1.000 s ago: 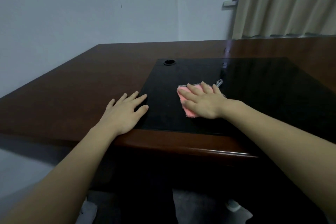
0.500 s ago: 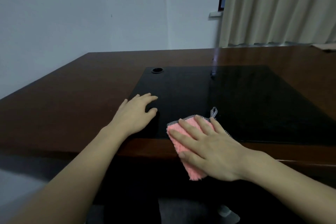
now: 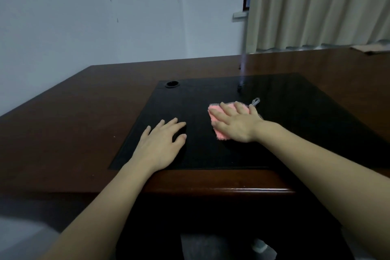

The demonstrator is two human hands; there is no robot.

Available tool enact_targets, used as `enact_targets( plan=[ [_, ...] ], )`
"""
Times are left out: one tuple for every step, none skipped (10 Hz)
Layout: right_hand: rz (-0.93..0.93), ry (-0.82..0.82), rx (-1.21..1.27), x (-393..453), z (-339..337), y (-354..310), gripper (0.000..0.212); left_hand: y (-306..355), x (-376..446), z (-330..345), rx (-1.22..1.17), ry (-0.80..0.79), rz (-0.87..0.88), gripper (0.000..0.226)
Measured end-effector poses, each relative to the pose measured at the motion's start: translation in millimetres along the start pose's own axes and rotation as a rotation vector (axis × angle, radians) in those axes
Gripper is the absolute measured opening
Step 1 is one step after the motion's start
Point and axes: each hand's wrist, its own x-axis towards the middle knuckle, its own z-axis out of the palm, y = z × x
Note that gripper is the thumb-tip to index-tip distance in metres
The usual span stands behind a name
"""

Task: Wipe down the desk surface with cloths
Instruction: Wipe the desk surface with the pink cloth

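- The worktop [image 3: 73,116] is a wide brown wooden desk with a black inset panel [image 3: 285,124] set into its middle; the wood around the panel makes up most of the surface, so the likeliest failing is that strokes kept to the panel leave that wood unwiped
- The panel is dark and glossy and reflects the room, so a dry or lint-shedding cloth could leave streaks or fluff that show plainly on it
- The left hand [image 3: 160,145] lies flat on the near left part of the panel, fingers straight and slightly spread, holding nothing; bare skin resting on glossy black may leave prints, and the patch beneath it goes unwiped unless the hand is lifted
- The right hand [image 3: 236,122] lies flat on the pink cloth [image 3: 219,133], fingers straight and spread, pressing it to the panel rather than gripping it; with no curl round the cloth, a fast stroke could slide the palm off or bunch the cloth under it
- The pink cloth sits on the panel near its middle, just right of the left hand, mostly covered by the right palm, its fuzzy edge showing at left and below
- A round cable hole [image 3: 172,84] sits at the panel's far left corner; a cloth edge dragged across could catch in it
- The cloth's patterned hanging loop [image 3: 255,101] pokes out past the fingertips and could drag or snag
- No brand, label or readable writing shows on anything
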Motion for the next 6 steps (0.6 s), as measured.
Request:
enact_targets(
  plan=[
    [-0.079,-0.013,-0.011,-45,6,-8,0.059,1,-1,-1,0.012,0.001,0.000,0.049],
    [-0.185,-0.037,-0.023,-106,17,-14,0.065,1,-3,0,0.026,-0.009,0.001,0.050],
    [-0.222,-0.060,0.011,-144,18,-10,0.074,1,-3,1,0.031,-0.011,0.000,0.050],
    [-0.213,-0.085,0.023,-140,14,-3,0.071,1,-2,2,0.035,-0.008,0.002,0.050],
    [-0.144,-0.061,-0.020,-101,11,14,0.062,1,-2,2,0.041,-0.009,0.006,0.051],
    [0.000,0.002,-0.019,-50,4,39,0.054,0,0,2,0.041,-0.009,0.006,0.051]
  ],
)
